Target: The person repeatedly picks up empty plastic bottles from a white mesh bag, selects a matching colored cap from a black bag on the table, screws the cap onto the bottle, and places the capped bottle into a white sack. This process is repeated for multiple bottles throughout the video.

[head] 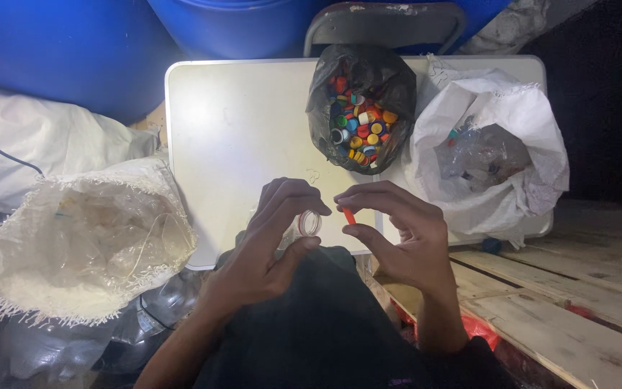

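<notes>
- Nearest the lens, the left hand [271, 241] pinches the clear plastic bottle neck with its round mouth [309, 222] between thumb and fingertips; its grip is nearly closed around that rim, just above the near edge of the white tabletop [239, 137].
- Just beside it, the right hand [397, 230] has a small orange plastic strip [349, 215], perhaps a cap ring, nipped between thumb and forefinger, grip closed tight on it.
- Risk, as I judge it: both pieces sit at the fingertips only, over the dark lap, so a slip would likely drop the strip into the dim gap by the wooden pallet boards [563, 302].
- Another risk: the light is poor, and small parts could get lost.
- Packages: a black plastic bag of mixed coloured bottle caps [360, 115] stands at the tabletop's far side; a white woven sack of clear plastic scraps [487, 151] sits right of it, touching; another frayed white woven sack [80, 245] lies low at left.
- No labels or signs are readable.
</notes>
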